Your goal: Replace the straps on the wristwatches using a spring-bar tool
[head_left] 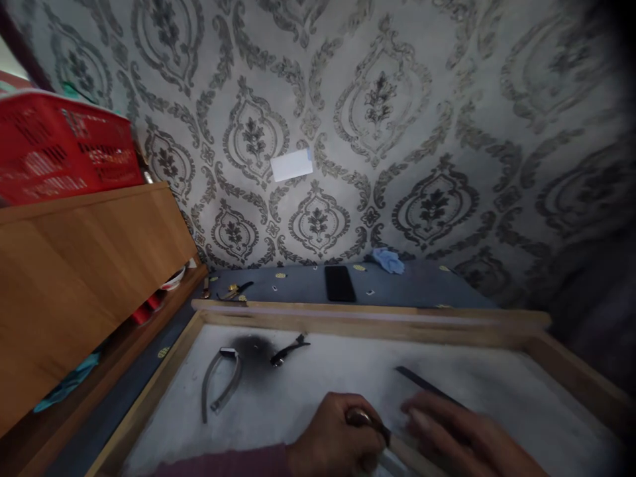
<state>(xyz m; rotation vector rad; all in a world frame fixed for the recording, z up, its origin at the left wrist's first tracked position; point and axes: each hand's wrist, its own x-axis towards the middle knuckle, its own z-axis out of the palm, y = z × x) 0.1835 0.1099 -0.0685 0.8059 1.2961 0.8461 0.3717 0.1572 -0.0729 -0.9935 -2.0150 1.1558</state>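
At the bottom centre, my left hand (338,437) is closed round a tool with a rounded brown handle (358,417); a pale length extends from it toward the lower right. My right hand (457,430), blurred, is to the right of it, with a dark flat strip (427,384) reaching out beyond its fingers. Whether that strip is held or lies beneath the hand is unclear. A grey curved strap (233,381) lies at the left of the white-bottomed tray (368,319). Near it is a small black strap with a buckle (288,352), beside a dark smudge.
Behind the wooden-edged tray, a black phone (340,283), a blue crumpled cloth (388,260) and a watch (233,289) lie on the blue cover. A wooden cabinet (89,265) with a red basket (74,149) stands left. White paper (292,165) is on the patterned wall.
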